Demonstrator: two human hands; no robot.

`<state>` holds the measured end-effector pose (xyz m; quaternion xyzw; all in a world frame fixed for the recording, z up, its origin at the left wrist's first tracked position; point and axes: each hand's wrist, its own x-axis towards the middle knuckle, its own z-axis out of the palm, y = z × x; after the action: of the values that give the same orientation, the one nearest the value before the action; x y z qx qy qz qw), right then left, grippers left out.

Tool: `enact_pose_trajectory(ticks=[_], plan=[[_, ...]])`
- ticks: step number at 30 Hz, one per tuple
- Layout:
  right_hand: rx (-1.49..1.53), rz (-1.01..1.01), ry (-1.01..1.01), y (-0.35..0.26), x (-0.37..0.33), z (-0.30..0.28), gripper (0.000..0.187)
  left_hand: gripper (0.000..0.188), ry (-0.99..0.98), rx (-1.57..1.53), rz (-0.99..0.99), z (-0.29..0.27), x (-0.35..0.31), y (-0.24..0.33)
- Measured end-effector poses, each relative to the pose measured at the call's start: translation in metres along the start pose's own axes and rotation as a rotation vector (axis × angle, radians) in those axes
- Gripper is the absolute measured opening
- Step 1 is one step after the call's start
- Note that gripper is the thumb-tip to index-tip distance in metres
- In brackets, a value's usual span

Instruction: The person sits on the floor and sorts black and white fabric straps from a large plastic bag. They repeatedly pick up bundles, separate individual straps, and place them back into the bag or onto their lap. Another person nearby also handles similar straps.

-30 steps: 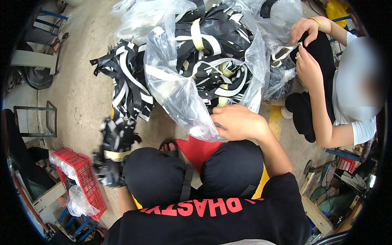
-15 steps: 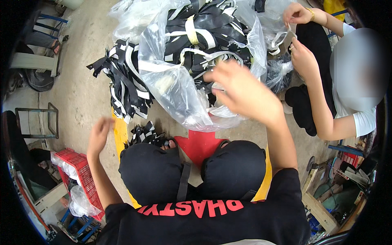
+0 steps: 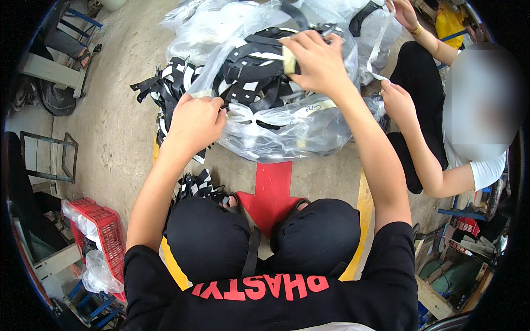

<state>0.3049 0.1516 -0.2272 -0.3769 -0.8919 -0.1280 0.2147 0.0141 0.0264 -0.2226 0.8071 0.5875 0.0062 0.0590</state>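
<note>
A large clear plastic bag [image 3: 287,143] lies open in front of me, filled with black and white strips [image 3: 251,91]. My left hand [image 3: 197,122] is closed on the bag's near left edge. Inside the opening, my right hand [image 3: 321,62] grips a bundle of black strips [image 3: 254,59] by its pale yellow band [image 3: 289,59]. The fingertips on the band's far side are partly hidden and slightly blurred. More loose black and white strips [image 3: 171,83] are heaped against the bag's left side.
At the right sits a co-worker, whose hands [image 3: 398,102] stretch a white strip [image 3: 381,41]. A small strip pile [image 3: 199,186] lies by my left foot. A red crate [image 3: 113,237] stands at left, a metal frame [image 3: 72,157] beyond it. The floor bears a red arrow [image 3: 273,193].
My left hand has come in from the left and taken hold of the bag's edge. My right hand has moved farther away onto the banded bundle. The bag's near side has shifted away from me.
</note>
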Motion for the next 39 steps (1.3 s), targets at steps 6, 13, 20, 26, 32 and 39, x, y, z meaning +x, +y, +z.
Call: enact_pose_trajectory(ticks=[6,13,20,26,32,39], plan=[[0.29,0.109,0.281,0.005,-0.01,-0.07,0.068,0.031,0.005,-0.131,-0.069,0.006,-0.003,-0.012],[1.012,0.73,0.398,0.001,-0.052,-0.126,0.049,0.03,0.03,-0.252,-0.037,-0.008,0.014,-0.007],[1.013,0.844,0.355,-0.044,-0.079,-0.168,0.046,0.042,0.168,-0.773,0.201,-0.048,0.029,0.029],[0.546,0.667,0.266,-0.094,-0.106,-0.151,0.065,0.092,0.085,-1.613,0.433,-0.088,0.009,0.089],[0.472,0.747,0.221,-0.113,-0.112,-0.133,0.065,0.1,-0.012,-1.77,0.385,-0.068,0.004,0.079],[0.512,0.747,0.205,-0.112,-0.112,-0.126,0.063,0.082,0.047,-1.729,0.336,-0.056,0.008,0.08]])
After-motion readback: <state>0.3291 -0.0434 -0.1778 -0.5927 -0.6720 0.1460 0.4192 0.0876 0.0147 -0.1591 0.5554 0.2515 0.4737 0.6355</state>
